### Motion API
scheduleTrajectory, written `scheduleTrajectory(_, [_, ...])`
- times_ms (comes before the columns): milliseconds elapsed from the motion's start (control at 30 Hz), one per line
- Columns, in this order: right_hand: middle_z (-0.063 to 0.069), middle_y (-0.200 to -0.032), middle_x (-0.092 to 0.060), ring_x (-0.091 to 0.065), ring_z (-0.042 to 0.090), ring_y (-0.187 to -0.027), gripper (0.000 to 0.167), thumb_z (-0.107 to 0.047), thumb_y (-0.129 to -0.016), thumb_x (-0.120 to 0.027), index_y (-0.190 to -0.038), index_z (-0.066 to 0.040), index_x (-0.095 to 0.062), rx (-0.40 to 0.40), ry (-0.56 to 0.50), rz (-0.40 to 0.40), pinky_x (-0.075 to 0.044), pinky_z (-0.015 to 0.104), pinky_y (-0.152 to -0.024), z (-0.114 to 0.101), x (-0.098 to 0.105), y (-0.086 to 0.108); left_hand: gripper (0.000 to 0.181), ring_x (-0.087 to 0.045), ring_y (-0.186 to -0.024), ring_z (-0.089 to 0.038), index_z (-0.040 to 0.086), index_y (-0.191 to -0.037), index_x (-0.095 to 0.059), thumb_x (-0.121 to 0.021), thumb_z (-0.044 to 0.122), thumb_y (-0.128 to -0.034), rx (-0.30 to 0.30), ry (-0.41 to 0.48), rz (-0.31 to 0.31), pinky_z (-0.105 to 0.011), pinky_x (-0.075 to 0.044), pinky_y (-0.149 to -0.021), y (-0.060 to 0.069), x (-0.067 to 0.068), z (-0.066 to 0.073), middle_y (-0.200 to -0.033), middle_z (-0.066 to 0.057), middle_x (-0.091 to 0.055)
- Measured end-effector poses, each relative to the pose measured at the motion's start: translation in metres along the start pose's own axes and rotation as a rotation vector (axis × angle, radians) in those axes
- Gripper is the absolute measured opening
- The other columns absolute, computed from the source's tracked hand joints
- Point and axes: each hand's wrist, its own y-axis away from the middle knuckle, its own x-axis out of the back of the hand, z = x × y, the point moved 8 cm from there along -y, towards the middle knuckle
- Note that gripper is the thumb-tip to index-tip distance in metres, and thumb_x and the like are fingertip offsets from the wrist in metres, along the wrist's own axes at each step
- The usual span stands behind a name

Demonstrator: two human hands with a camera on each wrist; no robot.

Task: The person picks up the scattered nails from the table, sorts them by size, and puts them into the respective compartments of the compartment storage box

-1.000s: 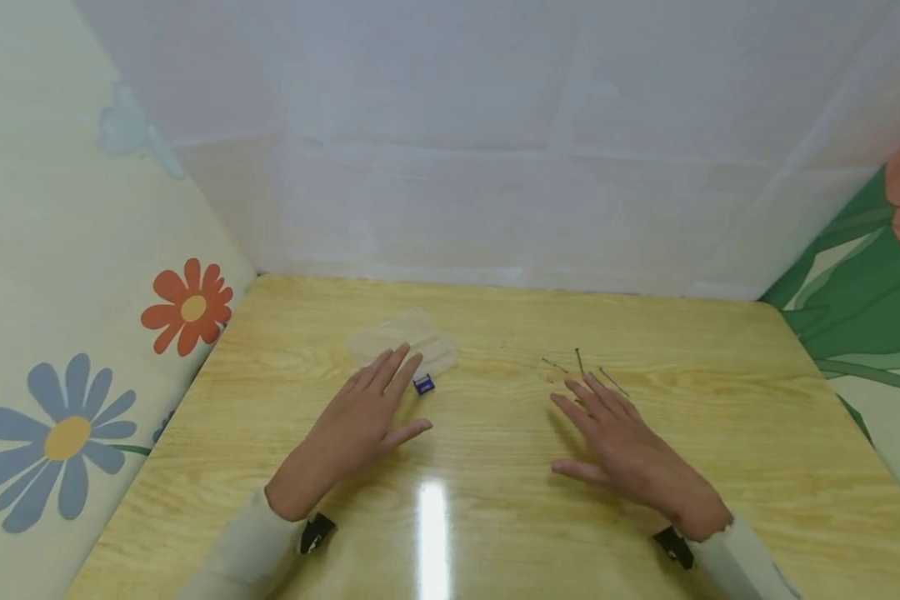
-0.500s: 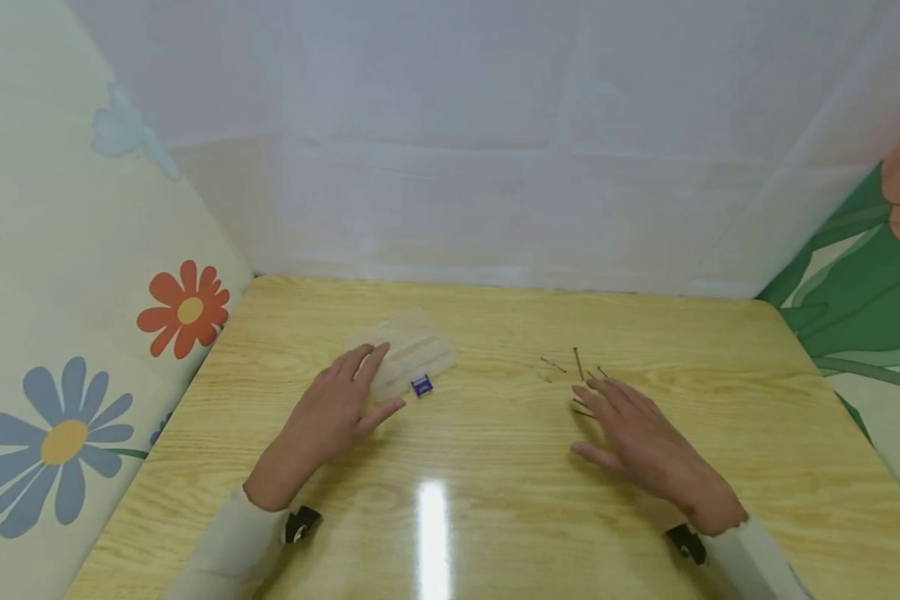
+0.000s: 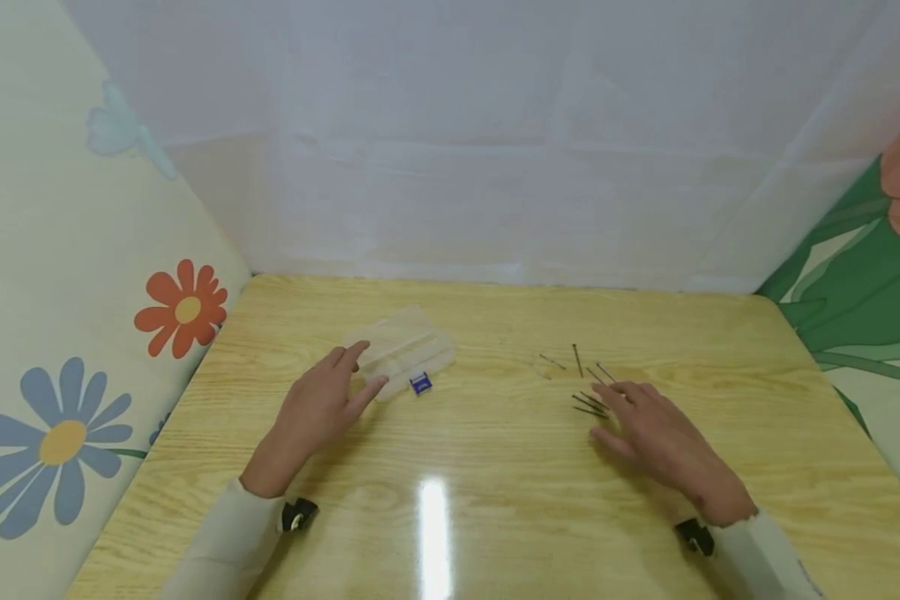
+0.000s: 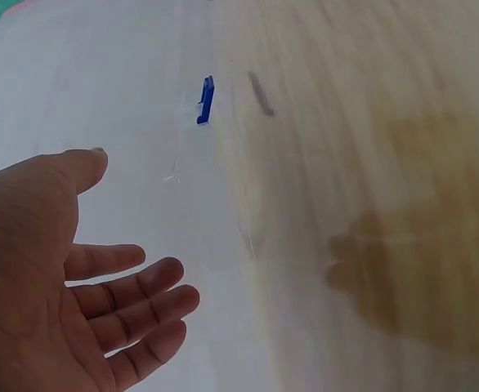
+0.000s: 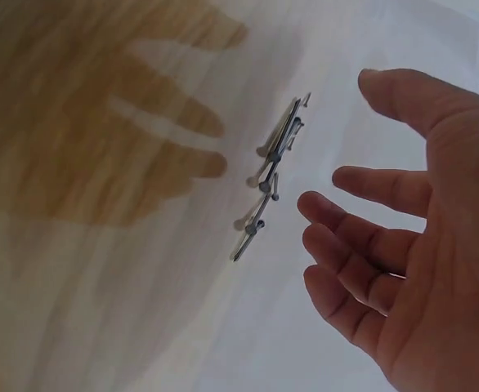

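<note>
Loosely spread, my left hand [image 3: 311,412] hovers at the left edge of a flat, clear plastic piece [image 3: 401,346]; whether it touches is unclear. A small blue clip-like part [image 3: 421,383] lies at the plastic's near right corner, and it also shows ahead of the thumb in the left wrist view as a blue piece [image 4: 206,100]. On the right, my right hand [image 3: 660,433] is held beside several thin dark nails [image 3: 590,405], holding nothing. In the right wrist view the nails [image 5: 266,186] lie apart from the relaxed fingers [image 5: 362,237].
More nails [image 3: 578,360] lie beyond the right hand, with a tiny clear scrap near them. The wooden table [image 3: 495,467] ends at a white cloth backdrop [image 3: 435,167]. Flower-patterned panels [image 3: 60,250] stand along both sides.
Both hands have drawn outward: the left has slid left, uncovering more of the clear plastic, and the right has moved right, revealing several nails. The nails and blue part stay about where they were.
</note>
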Motion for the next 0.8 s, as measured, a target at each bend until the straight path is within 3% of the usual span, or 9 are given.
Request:
scheduleTrajectory(300, [0.007,-0.106,-0.068,-0.065,0.027,-0.095,0.033,-0.027,-0.097,-0.072,-0.121,-0.004,-0.068,-0.077,0.0,-0.033,-0.056,0.048,-0.078,0.016,0.001,-0.002,0.065,-0.065,-0.093,-0.034,-0.004,-0.145,-0.051,-0.06,0.045,-0.1037,0.089,0.086,-0.047,-0.051,-0.054,-0.073,-0.007,-0.003,-0.011,-0.111,-0.019,-0.067])
scheduleTrajectory(633, [0.002,-0.098,-0.07,-0.068,0.025,-0.088,0.026,-0.023,-0.096,-0.074,-0.116,-0.006,-0.07,-0.13,-0.008,-0.036,-0.056,0.048,-0.073,0.029,-0.001,0.0,0.069,-0.064,-0.086,-0.026,-0.006,-0.139,-0.057,-0.065,0.05,-0.0997,0.144,0.131,-0.101,-0.045,-0.054,-0.07,-0.008,-0.011,-0.02,-0.108,-0.016,-0.071])
scheduleTrajectory(800, [0.0,-0.095,-0.069,-0.068,0.023,-0.084,0.026,-0.023,-0.095,-0.075,-0.115,-0.006,-0.07,-0.132,-0.005,-0.029,-0.056,0.045,-0.07,0.032,-0.001,0.0,0.072,-0.063,-0.09,-0.028,-0.007,-0.139,-0.057,-0.065,0.052,-0.0986,0.15,0.131,-0.121,-0.047,-0.053,-0.074,-0.01,-0.015,-0.023,-0.109,-0.016,-0.07])
